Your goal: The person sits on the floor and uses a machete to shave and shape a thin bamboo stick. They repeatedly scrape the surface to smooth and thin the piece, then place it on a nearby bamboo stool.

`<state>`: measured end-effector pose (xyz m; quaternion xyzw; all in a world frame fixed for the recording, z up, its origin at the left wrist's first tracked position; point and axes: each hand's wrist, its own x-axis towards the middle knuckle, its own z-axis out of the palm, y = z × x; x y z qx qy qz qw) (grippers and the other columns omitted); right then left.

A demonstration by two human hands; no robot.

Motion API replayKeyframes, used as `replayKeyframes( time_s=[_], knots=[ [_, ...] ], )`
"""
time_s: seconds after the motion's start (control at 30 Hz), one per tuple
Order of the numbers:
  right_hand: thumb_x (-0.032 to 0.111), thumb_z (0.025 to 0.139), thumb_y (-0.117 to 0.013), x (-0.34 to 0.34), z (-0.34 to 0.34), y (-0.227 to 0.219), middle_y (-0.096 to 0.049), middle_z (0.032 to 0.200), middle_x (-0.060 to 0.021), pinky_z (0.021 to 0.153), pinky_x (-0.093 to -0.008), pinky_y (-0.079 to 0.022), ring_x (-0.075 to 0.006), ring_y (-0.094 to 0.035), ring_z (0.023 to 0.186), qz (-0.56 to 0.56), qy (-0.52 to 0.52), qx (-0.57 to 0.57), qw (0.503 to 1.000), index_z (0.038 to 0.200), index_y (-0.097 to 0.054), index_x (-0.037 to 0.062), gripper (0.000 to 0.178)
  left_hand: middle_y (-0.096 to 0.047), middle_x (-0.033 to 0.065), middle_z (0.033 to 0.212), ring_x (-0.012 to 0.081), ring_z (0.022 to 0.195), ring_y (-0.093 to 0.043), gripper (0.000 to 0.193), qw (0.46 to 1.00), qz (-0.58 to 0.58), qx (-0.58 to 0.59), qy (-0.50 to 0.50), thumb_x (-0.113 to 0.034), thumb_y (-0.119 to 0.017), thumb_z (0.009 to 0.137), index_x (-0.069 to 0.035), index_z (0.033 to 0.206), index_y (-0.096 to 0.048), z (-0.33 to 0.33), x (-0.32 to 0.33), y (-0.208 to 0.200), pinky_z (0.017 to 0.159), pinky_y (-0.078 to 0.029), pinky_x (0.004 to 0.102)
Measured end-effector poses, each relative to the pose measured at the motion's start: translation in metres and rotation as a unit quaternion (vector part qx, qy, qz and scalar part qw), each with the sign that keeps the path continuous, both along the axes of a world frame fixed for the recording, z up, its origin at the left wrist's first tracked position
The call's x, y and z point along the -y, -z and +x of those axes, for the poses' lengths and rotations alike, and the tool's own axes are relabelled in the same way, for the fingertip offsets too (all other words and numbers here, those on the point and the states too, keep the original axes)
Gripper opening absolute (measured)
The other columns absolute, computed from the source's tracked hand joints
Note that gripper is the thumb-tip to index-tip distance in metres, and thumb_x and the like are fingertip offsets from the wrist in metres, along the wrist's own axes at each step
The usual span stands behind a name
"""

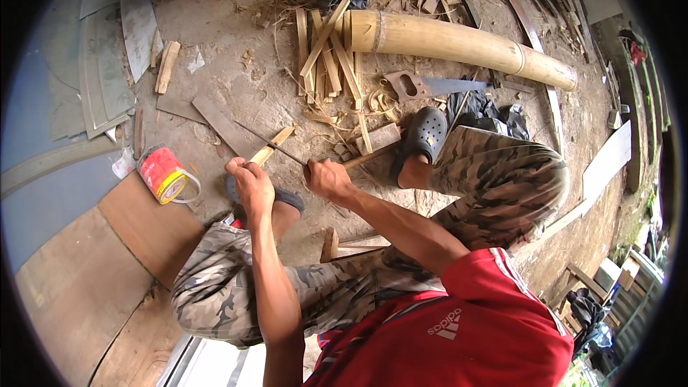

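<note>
My left hand (252, 188) is closed around the near end of a short, pale bamboo strip (280, 137). In my right hand (331, 180) is a knife with a long, narrow dark blade (252, 130). The blade points up and to the left and crosses the strip just beyond my left fingers. The knife's handle is mostly hidden by my right fist. A flat board (222, 124) lies on the ground beyond the strip. My feet, in grey clogs (428, 133), are on either side of my hands.
A thick bamboo pole (459, 44) lies at the far right, with a handsaw (430, 87) below it. Several split bamboo strips (320, 50) are piled at its left end, among shavings. A red and yellow can (163, 174) stands at left near wooden panels (147, 226).
</note>
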<state>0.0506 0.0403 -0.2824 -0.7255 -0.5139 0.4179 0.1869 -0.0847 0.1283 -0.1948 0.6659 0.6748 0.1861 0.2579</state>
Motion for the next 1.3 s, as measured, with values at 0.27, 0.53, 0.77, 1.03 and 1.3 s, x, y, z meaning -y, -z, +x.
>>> replayKeyframes(
  time_s=[0.27,0.53,0.77,1.03,1.3],
  knots=[
    [0.025,0.097,-0.047,0.012,0.004,0.002,-0.065,0.066,-0.0216,0.051,-0.0487,-0.052,-0.0392,-0.065,0.057,0.030,-0.032,0.043,0.998,0.090,-0.058,0.0037,0.025,-0.058,0.0373,0.089,0.0521,0.084,-0.058,0.023,0.999,-0.034,0.010,-0.021,-0.013,-0.037,0.099,0.002,0.116,-0.032,0.001,0.003,0.003,0.075,-0.040,0.0565],
    [0.022,0.096,-0.046,0.019,0.009,0.013,-0.063,0.064,-0.0194,0.049,-0.0479,-0.051,-0.0385,-0.063,0.055,0.078,-0.061,0.074,0.992,0.096,-0.055,0.0030,0.021,-0.056,0.0379,0.093,0.0520,0.086,-0.057,0.024,0.999,-0.031,0.016,-0.013,-0.012,-0.037,0.098,0.003,0.116,-0.031,0.003,0.000,0.001,0.077,-0.039,0.0560],
    [0.014,0.094,-0.048,0.021,0.012,0.031,-0.056,0.059,-0.0110,0.043,-0.0411,-0.049,-0.0257,-0.059,0.049,0.136,-0.076,0.206,0.966,0.090,-0.057,0.0014,0.017,-0.055,0.0378,0.096,0.0533,0.088,-0.056,0.025,0.999,-0.027,0.020,-0.008,-0.012,-0.037,0.098,0.003,0.117,-0.030,0.003,0.000,0.000,0.079,-0.039,0.0559],
    [0.015,0.094,-0.050,0.023,0.014,0.051,-0.057,0.059,-0.0132,0.039,-0.0390,-0.046,-0.0221,-0.059,0.048,0.056,-0.052,0.114,0.991,0.088,-0.055,0.0015,0.016,-0.055,0.0385,0.097,0.0534,0.090,-0.056,0.024,0.998,-0.056,0.009,0.000,-0.013,-0.037,0.098,0.002,0.116,-0.030,0.007,0.008,-0.004,0.080,-0.039,0.0557],
    [0.026,0.093,-0.052,0.042,0.012,0.068,-0.065,0.070,-0.0236,0.062,-0.0494,-0.054,-0.0417,-0.067,0.069,0.017,-0.053,0.085,0.995,0.088,-0.061,0.0040,0.025,-0.054,0.0370,0.095,0.0511,0.089,-0.056,0.024,0.999,-0.040,0.028,0.004,-0.011,-0.038,0.097,0.004,0.116,-0.032,0.001,0.009,0.000,0.080,-0.039,0.0549]
  ],
)
